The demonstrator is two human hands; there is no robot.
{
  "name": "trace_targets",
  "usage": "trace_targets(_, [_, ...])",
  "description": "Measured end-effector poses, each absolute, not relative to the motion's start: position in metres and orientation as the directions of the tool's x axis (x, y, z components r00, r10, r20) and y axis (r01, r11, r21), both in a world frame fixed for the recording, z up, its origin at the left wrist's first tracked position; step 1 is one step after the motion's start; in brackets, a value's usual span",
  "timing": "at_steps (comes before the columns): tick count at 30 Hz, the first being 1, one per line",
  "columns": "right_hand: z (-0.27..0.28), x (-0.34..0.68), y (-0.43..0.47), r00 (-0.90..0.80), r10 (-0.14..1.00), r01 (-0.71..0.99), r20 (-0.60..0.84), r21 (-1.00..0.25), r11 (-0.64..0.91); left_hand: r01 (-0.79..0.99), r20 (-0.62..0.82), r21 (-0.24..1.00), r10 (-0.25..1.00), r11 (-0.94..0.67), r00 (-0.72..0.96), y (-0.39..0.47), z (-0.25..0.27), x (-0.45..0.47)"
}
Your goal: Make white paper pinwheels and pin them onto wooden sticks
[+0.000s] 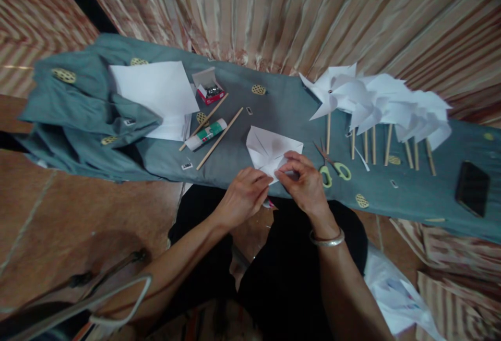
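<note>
A white paper square (272, 144) with cuts or creases running toward its middle lies at the front edge of the cloth-covered table. My left hand (246, 192) pinches its near corner from the left. From the right, my right hand (303, 179) is closed on the same paper, thumb and fingers together near that corner. Scissors with green handles (332, 168) lie just right of my right hand, blades pointing away. Finished white paper pinwheels (376, 98) on wooden sticks overlap in a row farther right.
Left on the grey-green cloth (230, 174) are two loose wooden sticks (219, 139), a glue stick (206, 134), an open red box of pins (210, 90) and stacked white paper (156, 90). A dark phone (472, 188) lies far right. Striped curtains (250, 12) hang behind.
</note>
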State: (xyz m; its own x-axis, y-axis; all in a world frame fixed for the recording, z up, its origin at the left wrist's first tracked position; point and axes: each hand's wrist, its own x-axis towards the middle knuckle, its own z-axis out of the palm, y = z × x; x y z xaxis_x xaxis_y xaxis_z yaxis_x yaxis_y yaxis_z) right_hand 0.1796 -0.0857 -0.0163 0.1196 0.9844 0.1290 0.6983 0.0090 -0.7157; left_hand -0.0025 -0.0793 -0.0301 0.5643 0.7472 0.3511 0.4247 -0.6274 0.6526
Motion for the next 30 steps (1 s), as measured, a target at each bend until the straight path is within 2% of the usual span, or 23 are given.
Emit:
trace_targets(9, [-0.017, 0.178, -0.087, 0.115, 0.983, 0.718, 0.145, -0.696, 0.019, 0.426, 0.344, 0.654, 0.748, -0.625, 0.567, -0.078, -0.030, -0.003])
trace_targets(23, [-0.015, 0.169, -0.095, -0.116, 0.966, 0.829, 0.230, -0.513, 0.222, 0.432, 0.334, 0.650, 0.746, -0.625, 0.576, -0.076, -0.029, -0.002])
trace_targets(30, [-0.025, 0.159, -0.105, -0.116, 0.967, 0.878, 0.226, -0.432, 0.206, 0.432, 0.338, 0.644, 0.741, -0.632, 0.580, -0.077, -0.028, -0.002])
